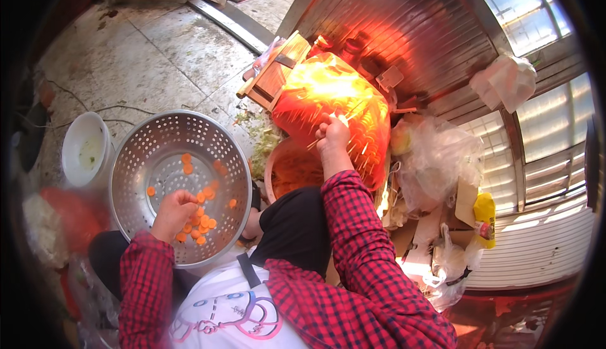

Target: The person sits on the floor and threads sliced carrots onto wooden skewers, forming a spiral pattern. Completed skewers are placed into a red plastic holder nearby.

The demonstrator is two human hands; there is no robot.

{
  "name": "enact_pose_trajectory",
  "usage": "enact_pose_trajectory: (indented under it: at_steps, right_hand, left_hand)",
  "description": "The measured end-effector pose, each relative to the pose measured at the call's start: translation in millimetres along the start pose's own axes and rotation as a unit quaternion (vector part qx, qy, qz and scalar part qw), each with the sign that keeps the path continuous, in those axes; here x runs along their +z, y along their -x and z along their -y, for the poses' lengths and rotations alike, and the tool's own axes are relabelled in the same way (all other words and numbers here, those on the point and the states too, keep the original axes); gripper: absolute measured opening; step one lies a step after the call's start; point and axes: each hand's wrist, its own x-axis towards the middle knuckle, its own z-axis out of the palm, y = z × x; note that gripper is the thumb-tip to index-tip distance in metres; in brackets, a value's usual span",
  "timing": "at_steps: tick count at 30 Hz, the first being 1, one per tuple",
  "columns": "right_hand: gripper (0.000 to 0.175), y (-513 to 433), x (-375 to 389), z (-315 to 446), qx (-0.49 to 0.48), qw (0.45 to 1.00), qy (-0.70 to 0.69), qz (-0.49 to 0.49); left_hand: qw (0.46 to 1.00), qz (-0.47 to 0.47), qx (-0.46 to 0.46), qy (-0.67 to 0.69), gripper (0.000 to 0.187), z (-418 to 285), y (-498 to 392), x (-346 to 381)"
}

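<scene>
A perforated metal colander (128, 197) is before me on the left, with orange carrot slices (203, 223) scattered across its bottom and side. Inside it, my left hand (175, 211) has its thumb and fingertips drawn together beside some slices; whether a slice is between them is unclear. To the right, a bright red plastic bag (303, 107) bears many thin wooden skewers (367, 147), several threaded with orange pieces. Over this bag my right hand (334, 133) is closed around what looks like a thin skewer, its end showing by the fingers.
Beyond my knee, a tub (271, 171) holds orange shreds. A wooden slicer board (279, 72) leans by the red bag. Far left is a white bowl (85, 150). Clear plastic bags (435, 159) and a cardboard box (466, 202) crowd the right, near a corrugated metal panel (378, 17).
</scene>
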Motion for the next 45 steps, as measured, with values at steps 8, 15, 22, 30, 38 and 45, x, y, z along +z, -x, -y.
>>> enact_pose_trajectory:
  at_steps: [8, 15, 22, 30, 38, 45]
  right_hand:
    - [0.012, 15.6, -5.9, -6.0, 0.026, 0.999, 0.024, 0.01]
    - [0.028, 73.2, -26.2, -3.0, 0.09, 0.983, -0.012, 0.159]
    - [0.031, 142.8, -16.4, -28.4, 0.111, 0.946, 0.12, 0.282]
    - [0.031, 165.4, -11.7, -45.6, 0.11, 0.904, 0.216, 0.353]
    - [0.03, 196.4, -15.5, -47.8, 0.141, 0.798, 0.315, 0.494]
    - [0.024, 213.3, -26.0, -73.8, 0.183, 0.804, 0.294, 0.484]
  left_hand:
    - [0.991, -0.091, 0.072, 0.068, 0.012, 5.3, -6.6, -33.9]
    - [0.965, -0.197, 0.174, 0.002, 0.015, -50.9, 2.1, -101.9]
    - [0.899, -0.2, 0.09, -0.379, 0.023, -6.1, -28.3, -96.1]
    - [0.78, -0.197, 0.114, -0.583, 0.015, 20.4, -44.6, -92.5]
    - [0.998, -0.044, 0.046, 0.017, 0.01, -19.5, -7.8, -23.7]
    - [0.97, -0.028, 0.063, 0.233, 0.015, -29.4, 25.1, 20.9]
